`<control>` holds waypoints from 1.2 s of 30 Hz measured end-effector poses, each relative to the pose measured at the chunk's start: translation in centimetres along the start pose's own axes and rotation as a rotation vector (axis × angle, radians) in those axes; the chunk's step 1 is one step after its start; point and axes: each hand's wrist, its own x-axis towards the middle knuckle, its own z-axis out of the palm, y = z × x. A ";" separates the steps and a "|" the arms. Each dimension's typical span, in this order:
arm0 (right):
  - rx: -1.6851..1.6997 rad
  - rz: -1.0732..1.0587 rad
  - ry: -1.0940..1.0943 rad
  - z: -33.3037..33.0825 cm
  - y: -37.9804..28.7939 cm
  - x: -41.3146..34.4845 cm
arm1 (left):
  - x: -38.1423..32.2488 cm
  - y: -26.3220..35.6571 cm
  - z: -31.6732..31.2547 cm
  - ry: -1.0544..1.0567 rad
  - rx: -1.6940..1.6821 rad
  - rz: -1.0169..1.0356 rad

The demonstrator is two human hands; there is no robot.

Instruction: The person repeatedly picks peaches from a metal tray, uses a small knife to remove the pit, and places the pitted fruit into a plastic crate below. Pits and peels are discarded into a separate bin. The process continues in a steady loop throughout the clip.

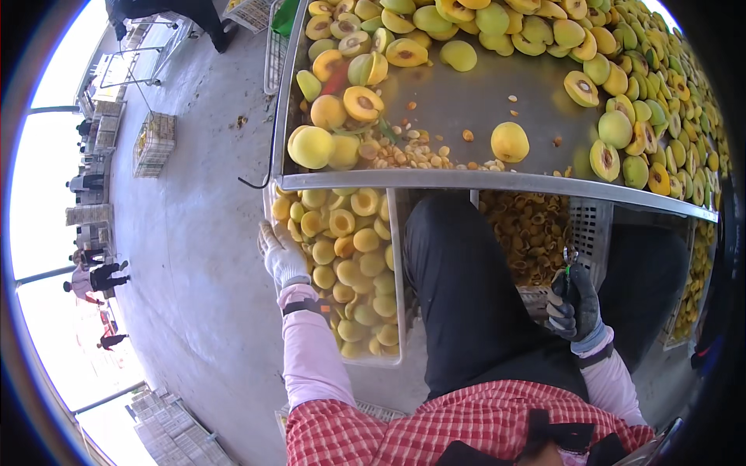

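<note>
My left hand (282,250), in a white knit glove, rests at the left rim of a pale plastic crate (400,279) of halved yellow-green fruit, fingers apart. In a dark-coated glove, my right hand (572,303) grips a small pitting tool (570,255) with a round metal head and a bit of green on it, above my lap. Ahead, a metal-edged table (466,179) bears a large heap of halved stone fruit (629,64) at the right and back. A single yellow fruit (510,142) lies near its front edge, with loose kernels (408,156) to its left.
Under the table, between my knees, stands a perforated crate (590,233) holding fruit pits and scraps (524,233). Another crate of fruit (696,279) is at the far right. On the concrete floor at left stands a filled crate (154,144). Other people are farther off.
</note>
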 end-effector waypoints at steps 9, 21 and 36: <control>-0.200 0.012 0.086 1.3 0.2 1.6 | 0.6 0.2 1.6 -0.258 0.117 0.034; -0.433 -0.060 0.109 4.0 -0.5 -0.4 | -10.1 37.4 -5.7 -0.429 0.023 0.945; -0.636 -0.506 -0.160 8.0 -3.4 -2.6 | -21.3 36.7 -5.3 -1.266 -1.378 0.100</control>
